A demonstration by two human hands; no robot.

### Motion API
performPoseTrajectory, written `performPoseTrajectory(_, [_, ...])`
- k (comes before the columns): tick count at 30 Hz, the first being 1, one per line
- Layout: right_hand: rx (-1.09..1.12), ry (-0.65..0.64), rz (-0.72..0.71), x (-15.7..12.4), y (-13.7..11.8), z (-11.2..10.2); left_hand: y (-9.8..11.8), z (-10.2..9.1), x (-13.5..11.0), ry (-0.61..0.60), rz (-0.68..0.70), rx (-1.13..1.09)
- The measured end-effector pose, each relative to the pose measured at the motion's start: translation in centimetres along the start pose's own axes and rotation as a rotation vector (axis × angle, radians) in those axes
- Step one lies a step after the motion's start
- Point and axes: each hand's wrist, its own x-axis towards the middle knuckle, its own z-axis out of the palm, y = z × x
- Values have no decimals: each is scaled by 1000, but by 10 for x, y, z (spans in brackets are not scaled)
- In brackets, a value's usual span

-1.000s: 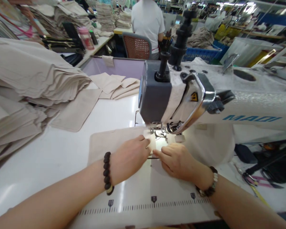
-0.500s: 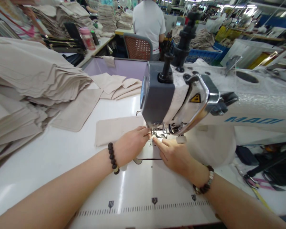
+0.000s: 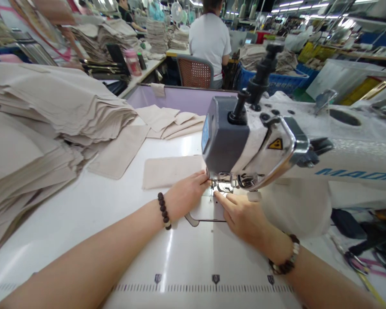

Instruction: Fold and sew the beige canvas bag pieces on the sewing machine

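Two beaded bracelets [image 3: 163, 209], mostly dark

blue letters [image 3: 354, 173] along the machine [image 3: 286, 128] read "maqi", the last one at the right edge of view. on the counter [image 3: 193, 257], a dark ruled scale [image 3: 186, 288] bears 10, 0 and 10, left to right. a yellow warning triangle [image 3: 275, 143] stands on the machine's front; a blue label [image 3: 205, 134] on its dark end is unreadable.
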Motion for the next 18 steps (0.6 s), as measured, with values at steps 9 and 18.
performPoseTrajectory(9, [-20, 118, -64, -6, 6, 15, 14, -2, -11, -29, -211, 116])
performPoseTrajectory(18, [43, 153, -134, -7, 9, 19, -17, 11, -14, 68, -372, 214])
